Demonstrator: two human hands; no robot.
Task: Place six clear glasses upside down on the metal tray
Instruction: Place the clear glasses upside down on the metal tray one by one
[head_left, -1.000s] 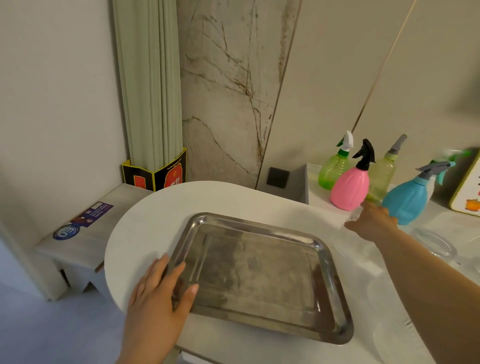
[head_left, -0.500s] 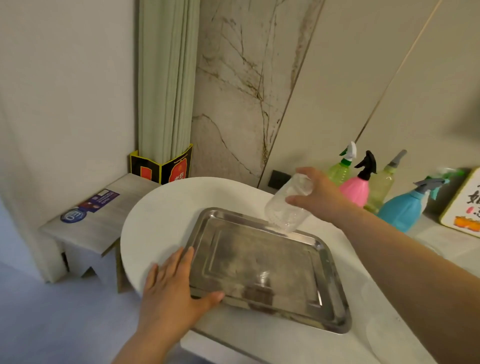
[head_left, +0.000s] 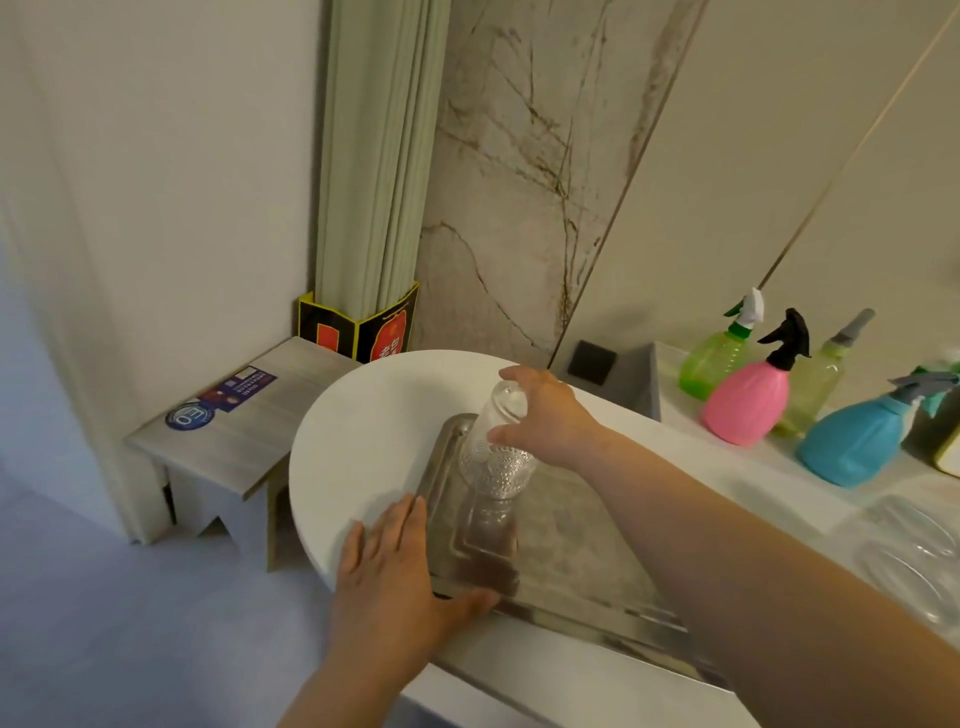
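Now the right hand (head_left: 545, 415) has swung the clear patterned glass (head_left: 496, 447) from mid-frame to the rectangular metal tray (head_left: 571, 561)'s far-left corner, mouth down, gripped by its base. Left hand (head_left: 400, 571) stays flat, holding nothing, on the tray's near-left edge; I judge first glass nearly placed, five remaining.

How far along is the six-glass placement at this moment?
Done: nothing. The metal tray shows no glass standing free on it. In hand: the right hand holds the first clear glass upside down over the tray's far left corner, rim at or just above the surface; the left hand steadies the tray's near left edge. Left: releasing this one, then five more.
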